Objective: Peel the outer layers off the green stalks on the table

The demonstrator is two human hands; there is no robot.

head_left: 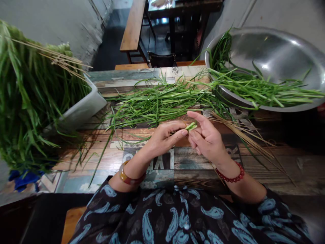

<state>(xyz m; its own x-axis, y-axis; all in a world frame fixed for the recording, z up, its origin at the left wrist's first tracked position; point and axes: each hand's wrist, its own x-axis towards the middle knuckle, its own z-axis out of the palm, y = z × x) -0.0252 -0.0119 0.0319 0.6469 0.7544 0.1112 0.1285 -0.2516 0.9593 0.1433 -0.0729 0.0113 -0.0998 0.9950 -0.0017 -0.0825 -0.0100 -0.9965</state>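
Over the table, my left hand [167, 137] pinches a small folded bundle of green chives [191, 126] between thumb and fingers. My right hand [207, 137] meets it from the other side, its index finger stretched out and its thumb and other fingers closed at the bundle's end. What they grip is hidden. A thin stick [218, 177] shows below the right wrist; whether that hand holds it I cannot tell. Just beyond both hands lies a loose heap of long chives [162, 101]. Several bamboo skewers [241, 130] lie to the right of my right hand.
A steel bowl [274, 51] at the back right holds more chives [274, 89]. At the left stands a white container [83, 105] heaped with skewered greens [38, 88]. A blue cloth [24, 181] is at the left edge. Beyond the table is a wooden bench [133, 25].
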